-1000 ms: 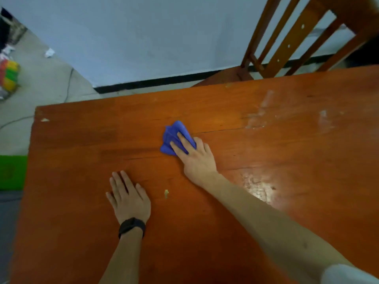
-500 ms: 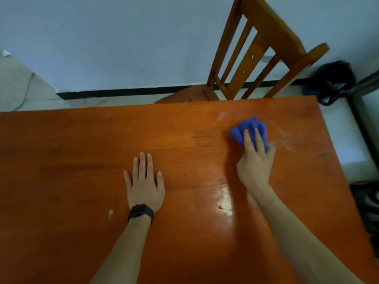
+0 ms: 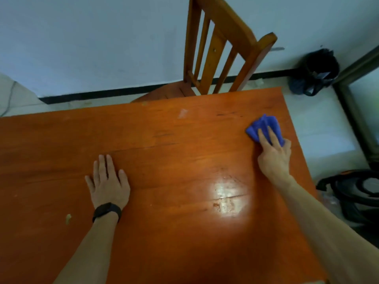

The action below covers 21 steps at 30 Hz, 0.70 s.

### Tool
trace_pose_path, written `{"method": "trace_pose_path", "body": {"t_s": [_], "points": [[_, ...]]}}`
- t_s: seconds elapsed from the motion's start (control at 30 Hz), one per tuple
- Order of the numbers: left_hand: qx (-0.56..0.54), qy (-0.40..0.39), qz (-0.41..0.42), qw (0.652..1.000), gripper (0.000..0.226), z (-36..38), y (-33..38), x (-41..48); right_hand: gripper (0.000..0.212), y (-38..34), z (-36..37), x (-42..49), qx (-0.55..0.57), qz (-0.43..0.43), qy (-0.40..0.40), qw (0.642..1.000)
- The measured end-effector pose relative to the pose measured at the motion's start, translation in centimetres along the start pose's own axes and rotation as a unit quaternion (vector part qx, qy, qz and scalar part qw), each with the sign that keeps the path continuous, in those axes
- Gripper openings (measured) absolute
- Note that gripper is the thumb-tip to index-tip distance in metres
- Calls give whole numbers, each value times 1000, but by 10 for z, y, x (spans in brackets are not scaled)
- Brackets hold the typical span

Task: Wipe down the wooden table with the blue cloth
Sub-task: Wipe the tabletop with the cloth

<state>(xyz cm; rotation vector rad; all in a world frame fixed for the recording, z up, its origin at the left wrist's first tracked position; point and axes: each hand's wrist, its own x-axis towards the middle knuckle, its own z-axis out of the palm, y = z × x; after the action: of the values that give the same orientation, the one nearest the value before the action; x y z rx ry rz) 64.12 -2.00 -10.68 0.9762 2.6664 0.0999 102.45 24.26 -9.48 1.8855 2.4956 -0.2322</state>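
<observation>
Person's right hand (image 3: 273,155) pressing bunched blue cloth (image 3: 263,126) with straight fingers near far right corner of wooden table (image 3: 184,242), left hand (image 3: 108,184) flat, fingers slightly spread, chair (image 3: 222,48) beyond.

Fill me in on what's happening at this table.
A person is wiping down the wooden table. Their right hand presses a bunched blue cloth against the tabletop with straight fingers, near the table's far right corner. Their left hand, with a black wristband, lies flat on the wood nearer the middle. A small pale speck sits on the surface beside the left forearm. A wooden chair stands at the far edge.
</observation>
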Motion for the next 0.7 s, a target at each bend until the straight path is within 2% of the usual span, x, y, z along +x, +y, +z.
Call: {"method": "trace_pose_path", "body": {"t_s": [0.07,0.1,0.17,0.27,0.4,0.47,0.53,0.6,0.7], "points": [[-14,8,3,1000,62,4,37,-3,70,2,-18,4,34,30,35,998],[-19,10,25,999,62,8,62,-4,71,-14,-23,1,45,13,68,997],[-32,2,81,996,63,21,116,-10,69,-59,-20,-13,72,-80,103,989],[-31,-14,144,989,64,42,175,-24,61,-113,8,-52,84,-217,57,971],[-6,-2,147,989,61,54,183,-30,60,-80,23,-59,50,-242,46,968],[-7,-2,146,989,61,54,181,-28,62,-38,25,-49,41,-216,33,975],[-2,0,149,989,61,55,183,-30,63,11,22,-29,31,-145,40,988],[4,-1,147,989,62,54,184,-32,66,55,10,-10,26,-31,40,998],[8,-6,142,990,63,51,185,-32,73,95,-21,7,49,137,17,989]]}}
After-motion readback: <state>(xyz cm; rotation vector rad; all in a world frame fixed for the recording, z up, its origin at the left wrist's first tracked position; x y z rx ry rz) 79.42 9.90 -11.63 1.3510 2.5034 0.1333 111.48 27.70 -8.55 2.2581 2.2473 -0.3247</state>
